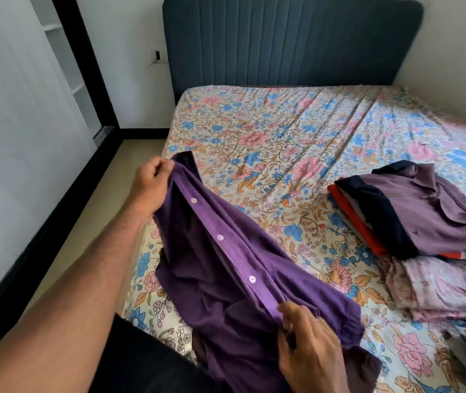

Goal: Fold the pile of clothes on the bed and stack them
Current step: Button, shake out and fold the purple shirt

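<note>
The left hand [152, 180] pinched the top of the purple shirt [226, 265] at its button placket, while the right hand [308, 347] gripped the same placket lower down, stretching it taut between them above the floral bed sheet [268, 131]. Well apart to the right lay a stack of clothes [413, 211]. No writing was readable.

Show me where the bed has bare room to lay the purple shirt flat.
Free: the broad floral sheet between the headboard and the clothes stack, and the strip between the purple shirt and that stack. Crowded: the right edge, with the stack and a floral folded cloth.
</note>
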`<state>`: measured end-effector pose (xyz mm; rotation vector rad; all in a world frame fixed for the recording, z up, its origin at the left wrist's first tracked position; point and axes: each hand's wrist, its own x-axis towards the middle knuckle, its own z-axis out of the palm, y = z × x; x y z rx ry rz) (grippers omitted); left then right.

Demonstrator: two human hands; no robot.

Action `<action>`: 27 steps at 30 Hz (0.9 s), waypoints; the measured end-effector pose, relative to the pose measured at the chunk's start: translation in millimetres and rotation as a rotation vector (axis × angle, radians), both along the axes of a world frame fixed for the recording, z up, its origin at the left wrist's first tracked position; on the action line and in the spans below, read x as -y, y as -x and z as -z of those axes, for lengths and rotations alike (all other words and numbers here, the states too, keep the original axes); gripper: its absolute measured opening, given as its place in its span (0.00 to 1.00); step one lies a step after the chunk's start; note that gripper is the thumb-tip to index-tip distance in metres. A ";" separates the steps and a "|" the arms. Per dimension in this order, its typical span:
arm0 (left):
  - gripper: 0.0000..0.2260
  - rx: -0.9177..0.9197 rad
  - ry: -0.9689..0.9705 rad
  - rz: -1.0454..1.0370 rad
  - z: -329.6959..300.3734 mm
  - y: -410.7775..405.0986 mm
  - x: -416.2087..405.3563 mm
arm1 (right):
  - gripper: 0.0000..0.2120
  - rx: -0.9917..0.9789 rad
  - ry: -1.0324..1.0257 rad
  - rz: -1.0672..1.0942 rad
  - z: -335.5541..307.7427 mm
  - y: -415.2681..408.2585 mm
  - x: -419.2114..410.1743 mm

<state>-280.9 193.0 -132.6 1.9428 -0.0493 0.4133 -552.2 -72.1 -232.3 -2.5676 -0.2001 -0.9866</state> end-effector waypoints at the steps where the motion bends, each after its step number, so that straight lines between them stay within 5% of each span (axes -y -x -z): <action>1: 0.09 0.019 0.021 -0.043 -3.5 -1.6 -7.2 | 0.19 0.086 0.069 -0.017 -5.5 0.6 0.8; 4: 0.07 0.078 -0.026 -0.095 -14.7 -2.4 -26.2 | 0.14 0.177 0.113 -0.177 -13.2 2.9 5.0; 7: 0.07 0.054 -0.072 -0.079 -15.9 0.7 -39.4 | 0.19 -0.028 0.035 -0.284 -1.5 12.3 4.0; 10: 0.07 0.031 -0.091 -0.084 -4.1 4.9 -49.1 | 0.33 -0.279 -0.060 -0.123 11.3 22.0 15.2; 13: 0.06 0.002 -0.104 -0.100 6.6 8.4 -55.9 | 0.33 -0.460 -0.090 0.002 4.4 25.8 23.4; 17: 0.06 0.005 -0.136 -0.118 5.4 10.4 -58.2 | 0.24 -0.452 -0.239 0.008 1.6 31.6 33.0; 23: 0.07 0.034 -0.171 -0.123 -4.7 5.5 -59.5 | 0.29 -0.258 -0.552 -0.139 -27.3 25.6 60.6; 27: 0.09 0.064 -0.247 -0.122 -7.3 2.6 -57.4 | 0.28 -0.452 -0.691 -0.172 -36.5 16.1 86.4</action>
